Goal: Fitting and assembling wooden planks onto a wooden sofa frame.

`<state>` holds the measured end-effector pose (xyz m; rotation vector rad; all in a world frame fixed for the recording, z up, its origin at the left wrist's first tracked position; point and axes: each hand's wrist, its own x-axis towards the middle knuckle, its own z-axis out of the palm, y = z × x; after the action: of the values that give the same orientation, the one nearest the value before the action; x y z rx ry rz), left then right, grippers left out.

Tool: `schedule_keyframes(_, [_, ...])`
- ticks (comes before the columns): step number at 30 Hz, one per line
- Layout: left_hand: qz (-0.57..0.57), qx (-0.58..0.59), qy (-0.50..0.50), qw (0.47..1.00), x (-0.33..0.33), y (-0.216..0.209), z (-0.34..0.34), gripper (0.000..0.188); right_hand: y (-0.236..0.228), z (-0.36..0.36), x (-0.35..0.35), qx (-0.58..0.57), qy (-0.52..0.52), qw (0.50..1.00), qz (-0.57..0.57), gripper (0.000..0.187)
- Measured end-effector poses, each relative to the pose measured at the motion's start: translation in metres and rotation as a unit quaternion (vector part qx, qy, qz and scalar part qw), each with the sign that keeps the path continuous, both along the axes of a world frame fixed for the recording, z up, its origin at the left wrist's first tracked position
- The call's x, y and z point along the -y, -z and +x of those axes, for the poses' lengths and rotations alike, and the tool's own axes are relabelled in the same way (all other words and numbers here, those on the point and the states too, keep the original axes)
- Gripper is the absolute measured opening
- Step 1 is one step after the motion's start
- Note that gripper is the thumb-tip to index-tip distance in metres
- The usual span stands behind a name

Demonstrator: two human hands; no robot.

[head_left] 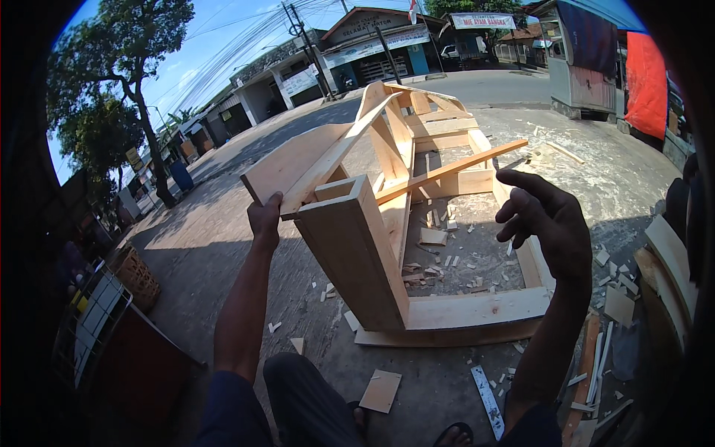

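The left hand (264, 221) is clenched on the near edge of a flat wooden board (294, 162), and this board leans on the top of a big wooden frame (417, 223). The frame is made of pale, unpainted planks. It stands on the concrete ground (201, 253) in front of the person, with a thick upright post at its near left corner and a low plank along its near side. Its far end rises to a pointed shape. A long thin slat (447, 170) lies slanted across the middle of the frame, from the post toward the right side.

The right hand (547, 223) is released and grasps nothing; its fingers are spread loosely in the air above the right side of the frame, near the end of the slat but apart from it.

Inside the frame and around it the ground is covered with many small wood scraps (439, 257). A square offcut (381, 390) lies near the person's knee, and a metal ruler (488, 401) lies just beside the near plank. More planks (670, 268) are piled at the right edge.

The place is outdoors, on a sunny street with shop buildings (365, 48), a tree (123, 67) on the left and a woven basket (138, 276) near the left edge. The ground left of the frame is open.
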<state>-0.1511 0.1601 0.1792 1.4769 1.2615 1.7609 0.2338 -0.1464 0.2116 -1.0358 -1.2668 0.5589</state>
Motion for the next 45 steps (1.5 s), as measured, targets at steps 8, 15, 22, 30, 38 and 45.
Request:
schedule_keyframes(8, [0.015, -0.008, 0.038, 0.999, -0.005, -0.002, 0.000, 0.044, 0.003, 0.002, 0.000, 0.005, 0.002, 1.000, -0.002, 0.038])
schedule_keyframes(15, [-0.010, 0.048, 0.107, 0.993, -0.007, 0.006, -0.014, 0.041, 0.003, 0.007, -0.009, 0.031, -0.041, 0.998, 0.024, 0.044])
schedule_keyframes(22, [-0.018, 0.013, 0.173, 0.985, 0.031, 0.009, -0.004, 0.045, -0.003, 0.024, 0.019, 0.058, -0.007, 0.994, 0.091, 0.041])
schedule_keyframes(30, [-0.188, -0.232, 0.082, 0.951, 0.106, 0.153, -0.032, 0.061, -0.001, 0.029, 0.026, 0.038, -0.011, 0.992, 0.119, 0.038])
schedule_keyframes(38, [-0.301, -0.648, 0.371, 0.594, 0.108, 0.188, -0.022, 0.059, -0.002, 0.020, 0.020, 0.031, -0.036, 0.994, 0.099, 0.040])
schedule_keyframes(45, [-0.279, -0.655, 0.354, 0.606, 0.120, 0.180, 0.005, 0.057, 0.000, 0.014, 0.015, 0.046, -0.041, 0.994, 0.093, 0.039])
